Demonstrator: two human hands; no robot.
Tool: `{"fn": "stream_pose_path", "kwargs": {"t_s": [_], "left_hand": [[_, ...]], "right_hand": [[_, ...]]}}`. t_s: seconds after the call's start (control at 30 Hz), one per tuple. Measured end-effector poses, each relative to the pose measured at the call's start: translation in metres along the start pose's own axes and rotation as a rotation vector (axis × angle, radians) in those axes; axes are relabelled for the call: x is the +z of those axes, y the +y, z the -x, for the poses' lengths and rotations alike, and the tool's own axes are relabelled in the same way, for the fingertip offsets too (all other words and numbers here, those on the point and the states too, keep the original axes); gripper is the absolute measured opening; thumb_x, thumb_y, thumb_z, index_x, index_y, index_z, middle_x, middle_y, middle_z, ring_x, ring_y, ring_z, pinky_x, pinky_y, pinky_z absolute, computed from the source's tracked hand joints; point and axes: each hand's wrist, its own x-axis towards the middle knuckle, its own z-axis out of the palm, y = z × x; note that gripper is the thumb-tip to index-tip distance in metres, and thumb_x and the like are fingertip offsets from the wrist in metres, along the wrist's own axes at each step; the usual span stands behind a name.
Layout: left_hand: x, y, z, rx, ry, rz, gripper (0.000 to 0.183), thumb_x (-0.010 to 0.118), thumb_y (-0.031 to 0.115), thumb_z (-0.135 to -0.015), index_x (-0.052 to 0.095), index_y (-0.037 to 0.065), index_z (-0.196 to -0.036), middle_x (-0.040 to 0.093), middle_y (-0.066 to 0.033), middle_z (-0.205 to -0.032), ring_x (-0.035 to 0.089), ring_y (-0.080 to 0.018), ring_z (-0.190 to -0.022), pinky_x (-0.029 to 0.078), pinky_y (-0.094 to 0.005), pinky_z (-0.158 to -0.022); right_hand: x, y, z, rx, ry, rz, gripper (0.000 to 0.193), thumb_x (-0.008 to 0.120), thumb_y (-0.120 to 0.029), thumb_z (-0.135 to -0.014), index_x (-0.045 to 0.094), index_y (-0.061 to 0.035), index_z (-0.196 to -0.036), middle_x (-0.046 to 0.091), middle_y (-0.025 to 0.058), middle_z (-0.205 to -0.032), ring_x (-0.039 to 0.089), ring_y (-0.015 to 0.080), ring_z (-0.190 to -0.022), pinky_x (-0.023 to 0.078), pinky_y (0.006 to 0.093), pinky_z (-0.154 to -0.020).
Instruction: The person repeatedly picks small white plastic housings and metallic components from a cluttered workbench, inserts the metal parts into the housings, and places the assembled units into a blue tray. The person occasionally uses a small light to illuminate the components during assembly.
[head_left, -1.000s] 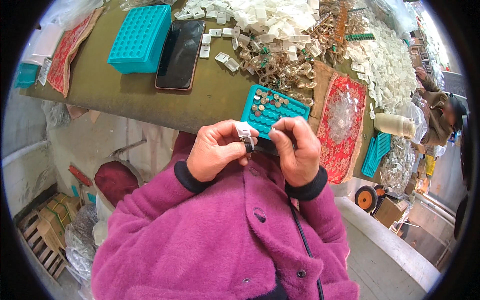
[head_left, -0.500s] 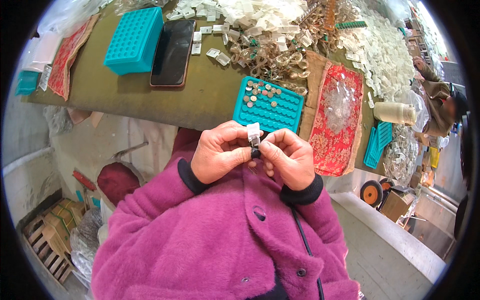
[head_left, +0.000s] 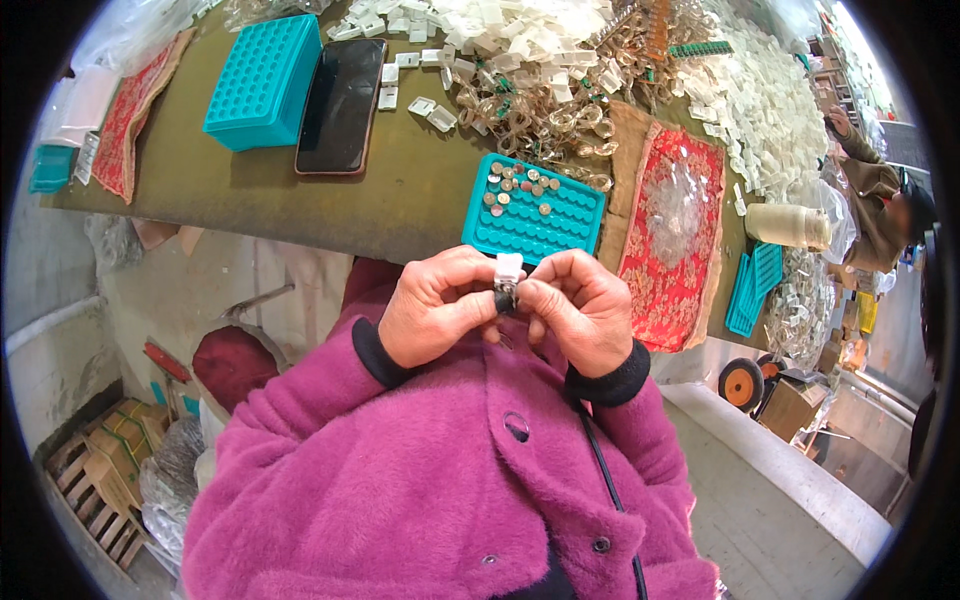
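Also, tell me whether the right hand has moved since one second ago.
Yes. Judged against the teal tray, the right hand has moved toward the purple jacket, now close by the white plastic piece in the left hand.

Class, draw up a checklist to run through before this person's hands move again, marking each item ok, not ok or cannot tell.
1. White plastic piece gripped by the left hand: ok, pinched at the fingertips.
2. Right hand brought up to the piece: ok, its fingertips are at the lower end.
3. Any tiny part between the right fingertips properly placed: cannot tell, fingers hide it.
4. Teal tray near the hands: ok, just beyond them.
5. Small round discs spread over the whole tray: not ok, mostly toward its far side.
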Motion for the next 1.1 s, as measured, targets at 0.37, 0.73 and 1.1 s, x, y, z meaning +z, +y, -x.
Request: {"fn": "stream_pose_path", "kwargs": {"t_s": [0.37,0.73,1.1], "left_hand": [[-0.018,0.006,-0.002,-0.255,-0.035,0.489,0.035,0.065,0.01,-0.105,0.063,-0.006,-0.135,0.071,-0.0095,-0.108,0.072,-0.0184,-0.092,0.066,-0.0356,-0.082],[-0.018,0.003,0.002,-0.257,-0.053,0.448,0.036,0.063,0.011,-0.106,0.062,-0.004,-0.138,0.072,-0.0132,-0.109,0.073,-0.0202,-0.091,0.065,-0.035,-0.082],[-0.002,0.003,0.01,-0.209,-0.067,0.309,0.025,0.063,0.001,-0.104,0.065,-0.007,-0.128,0.073,-0.0122,-0.105,0.075,-0.0191,-0.085,0.065,-0.0316,-0.076]], "right_hand": [[-0.016,0.002,-0.064,-0.724,0.215,0.999,0.02,0.075,0.002,-0.085,0.068,-0.0028,-0.103,0.064,0.0134,-0.093,0.067,0.0336,-0.085,0.056,0.0424,-0.073],[0.001,-0.008,-0.011,-0.815,-0.102,0.665,0.026,0.075,0.013,-0.083,0.071,0.002,-0.106,0.068,0.0147,-0.092,0.07,0.0268,-0.081,0.057,0.0349,-0.069],[-0.002,-0.009,0.006,-0.744,-0.117,0.687,0.026,0.076,0.008,-0.083,0.066,0.0023,-0.107,0.066,0.0146,-0.091,0.068,0.0312,-0.078,0.057,0.0397,-0.067]]}}
